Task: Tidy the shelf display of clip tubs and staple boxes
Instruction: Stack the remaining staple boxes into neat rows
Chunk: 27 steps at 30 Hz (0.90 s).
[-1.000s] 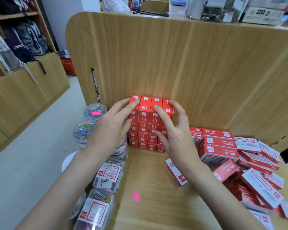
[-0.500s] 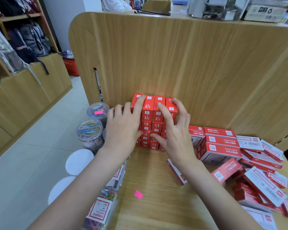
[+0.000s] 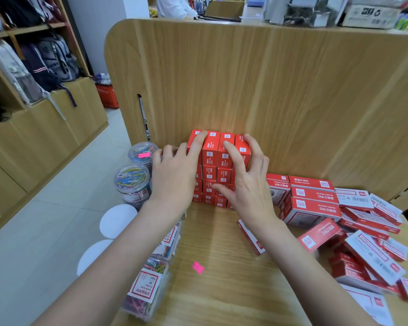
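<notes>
A block of small red staple boxes (image 3: 216, 161) stands stacked against the wooden back panel. My left hand (image 3: 174, 175) presses its left side, with one finger laid over the top corner box. My right hand (image 3: 247, 182) spreads over the block's front and right side, its fingers lying on the top boxes. Round tubs of coloured paper clips (image 3: 132, 182) stand left of the block at the shelf's edge. Square clear clip tubs (image 3: 149, 290) lie under my left forearm.
Larger red and white staple boxes (image 3: 313, 203) are stacked to the right, and more lie scattered (image 3: 372, 255) toward the right edge. One box (image 3: 251, 238) lies under my right wrist. A pink sticker (image 3: 197, 267) lies on the wooden shelf (image 3: 222, 290). The floor drops away left.
The view has drifted left, so everything sits further right in frame. My left hand slid lower on the block's left side, one finger staying on top. The right hand keeps its spread hold.
</notes>
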Tool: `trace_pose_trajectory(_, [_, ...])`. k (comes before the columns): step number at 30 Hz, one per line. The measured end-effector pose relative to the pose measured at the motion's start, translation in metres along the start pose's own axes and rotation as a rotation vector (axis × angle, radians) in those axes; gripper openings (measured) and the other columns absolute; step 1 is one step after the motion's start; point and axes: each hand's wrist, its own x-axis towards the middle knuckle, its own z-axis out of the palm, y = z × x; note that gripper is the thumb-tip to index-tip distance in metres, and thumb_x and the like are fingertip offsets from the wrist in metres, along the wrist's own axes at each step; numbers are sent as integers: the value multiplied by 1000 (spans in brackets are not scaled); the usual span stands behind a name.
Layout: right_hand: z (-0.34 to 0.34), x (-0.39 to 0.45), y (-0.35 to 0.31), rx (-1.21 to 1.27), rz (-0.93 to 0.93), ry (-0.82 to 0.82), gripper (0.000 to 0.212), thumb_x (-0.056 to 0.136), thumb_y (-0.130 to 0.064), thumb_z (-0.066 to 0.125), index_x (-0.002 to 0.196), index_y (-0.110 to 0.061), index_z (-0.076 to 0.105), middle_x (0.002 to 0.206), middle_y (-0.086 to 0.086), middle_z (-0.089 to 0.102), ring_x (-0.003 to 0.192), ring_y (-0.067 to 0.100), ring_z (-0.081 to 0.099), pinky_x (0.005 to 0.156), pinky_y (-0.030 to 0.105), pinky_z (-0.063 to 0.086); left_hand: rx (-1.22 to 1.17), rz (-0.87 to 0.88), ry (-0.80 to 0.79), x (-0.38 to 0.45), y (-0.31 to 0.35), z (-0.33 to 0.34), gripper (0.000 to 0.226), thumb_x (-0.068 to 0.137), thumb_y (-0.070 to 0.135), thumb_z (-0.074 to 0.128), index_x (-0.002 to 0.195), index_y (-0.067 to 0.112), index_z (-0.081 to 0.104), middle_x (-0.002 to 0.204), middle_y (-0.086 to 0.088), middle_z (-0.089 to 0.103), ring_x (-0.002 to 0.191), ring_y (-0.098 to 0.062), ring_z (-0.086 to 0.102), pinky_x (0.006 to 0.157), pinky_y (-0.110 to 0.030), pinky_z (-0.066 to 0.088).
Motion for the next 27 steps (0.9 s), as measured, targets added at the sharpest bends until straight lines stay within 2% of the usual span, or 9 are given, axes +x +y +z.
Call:
trace_pose_trajectory(3, [-8,-1,5,25,-39,-72,105,60,-22,84,138,-37,15,145,-1,6,121,28,29,89,38,45,13,-10,45,-1,2,4,83,82,16,63,146,29,12,117,-2,57,106,-30,48,94,-38,26])
trace_pose_trajectory(6, [-22,-9,17,77,-63,-114,107,66,-9,80,140,-39,9,148,-4,-2,128,26,29,100,28,31,43,26,94,0,-1,9,89,74,12,72,145,26,20,108,-4,61,98,-31,52,90,-38,26])
trace_pose_trajectory(9, [-29,-15,17,148,31,-113,104,71,3,72,139,-43,9,146,-7,1,116,19,42,94,27,42,37,53,84,0,-2,9,94,69,12,77,144,25,23,107,-5,62,97,-32,53,89,-39,29])
trace_pose_trajectory(11, [-27,-16,12,186,63,-139,102,73,7,68,138,-45,9,144,-7,6,108,19,49,84,34,51,26,64,83,1,-2,9,96,65,13,79,144,25,25,104,-6,62,94,-33,53,88,-39,29])
trace_pose_trajectory(13, [-24,-12,8,197,81,-155,101,75,6,66,137,-48,8,141,-2,14,100,22,54,76,40,53,12,74,78,1,-4,8,99,63,14,80,143,25,25,104,-6,62,94,-33,53,87,-38,27])
trace_pose_trajectory(18, [-26,-4,7,207,95,-208,97,75,5,66,134,-47,11,139,6,22,88,26,57,76,42,52,-39,56,9,1,-3,4,97,72,21,73,146,30,10,117,-3,55,105,-29,46,93,-37,24])
trace_pose_trajectory(20, [-25,-2,6,197,74,-211,98,72,2,69,135,-44,10,138,6,18,93,26,56,77,41,52,-69,49,-8,1,-2,4,97,75,27,71,146,31,6,121,-3,53,110,-29,45,95,-37,23])
trace_pose_trajectory(23, [-20,-9,7,197,57,-155,109,66,-5,77,137,-45,5,145,3,3,114,29,49,91,34,48,-76,51,-17,1,-1,2,100,75,36,72,146,32,2,124,-5,50,112,-29,44,98,-38,24])
trace_pose_trajectory(27, [-9,-25,6,121,39,-87,119,62,-11,83,140,-44,0,149,3,-10,129,33,34,100,36,41,-87,75,43,-3,-3,6,108,63,33,81,146,31,14,115,-11,53,102,-33,51,94,-43,30])
